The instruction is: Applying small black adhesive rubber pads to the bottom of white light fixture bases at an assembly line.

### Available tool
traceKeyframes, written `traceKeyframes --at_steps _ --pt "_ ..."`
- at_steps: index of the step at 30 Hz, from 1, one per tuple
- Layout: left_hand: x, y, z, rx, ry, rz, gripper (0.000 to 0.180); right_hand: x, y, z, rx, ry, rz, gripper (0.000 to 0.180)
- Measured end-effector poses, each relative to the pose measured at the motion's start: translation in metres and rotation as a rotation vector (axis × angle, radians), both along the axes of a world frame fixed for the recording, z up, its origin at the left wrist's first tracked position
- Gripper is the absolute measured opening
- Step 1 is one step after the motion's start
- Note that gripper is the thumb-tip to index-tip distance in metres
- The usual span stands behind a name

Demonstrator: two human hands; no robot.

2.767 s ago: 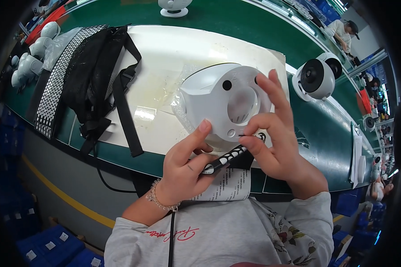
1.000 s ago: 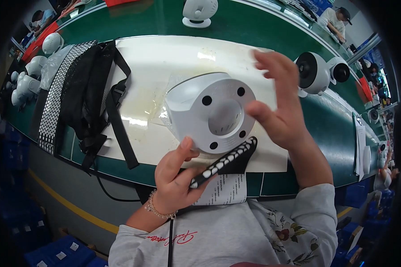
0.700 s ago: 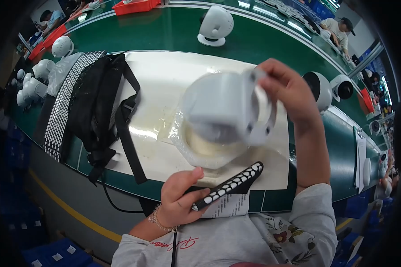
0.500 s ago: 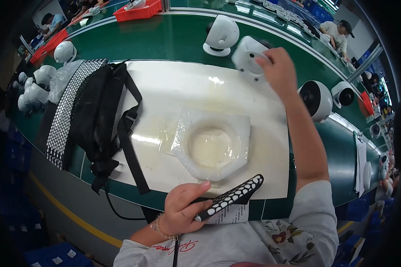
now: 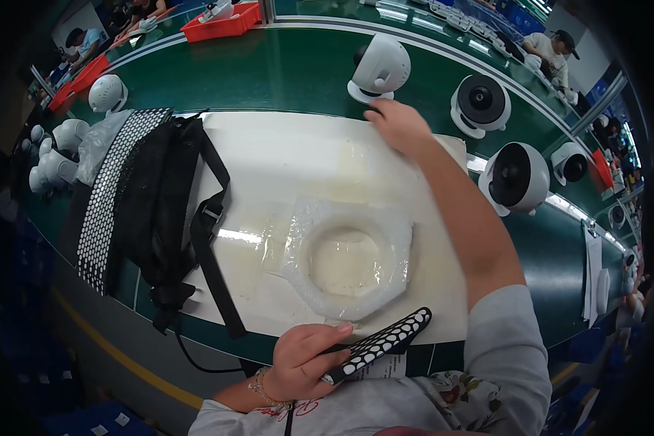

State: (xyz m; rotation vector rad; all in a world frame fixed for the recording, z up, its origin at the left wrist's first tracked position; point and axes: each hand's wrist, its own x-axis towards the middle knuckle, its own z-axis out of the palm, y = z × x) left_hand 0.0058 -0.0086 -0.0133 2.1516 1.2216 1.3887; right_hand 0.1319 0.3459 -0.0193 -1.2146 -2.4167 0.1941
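At the far edge of a white sheet, my right hand grips the base of a white round-headed device, whose dark front is turned left. The fingertips are partly hidden against the base. My left hand, with a beaded bracelet on its wrist, is closed on a black strip with a white honeycomb pattern near my body. Between my hands a ring-shaped foam cushion in clear wrap lies on the sheet. Right of my right hand stands a similar white device with a black round front.
A black bag with straps and a honeycomb panel lies at left. More white devices stand at right and far left. A red bin sits at the back. Papers lie at right. People work farther off.
The white device that my right hand held has been let go and stands on the green table. My right hand has moved left to another device, which has shifted slightly right. My left hand stays put.
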Motion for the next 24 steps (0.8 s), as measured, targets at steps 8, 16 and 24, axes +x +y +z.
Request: traceKeyframes --at_steps 8,16,24 --pt "0.002 0.003 0.006 -0.038 -0.060 0.010 0.028 -0.003 0.030 -0.005 0.491 0.213 -0.087 0.022" --pt "0.005 0.000 0.005 -0.061 -0.090 0.015 0.025 0.046 -0.129 0.084 -0.315 0.907 0.117 0.021" --pt "0.007 0.003 0.005 0.003 -0.104 0.061 0.027 0.048 -0.218 0.085 -0.759 0.763 0.303 0.025"
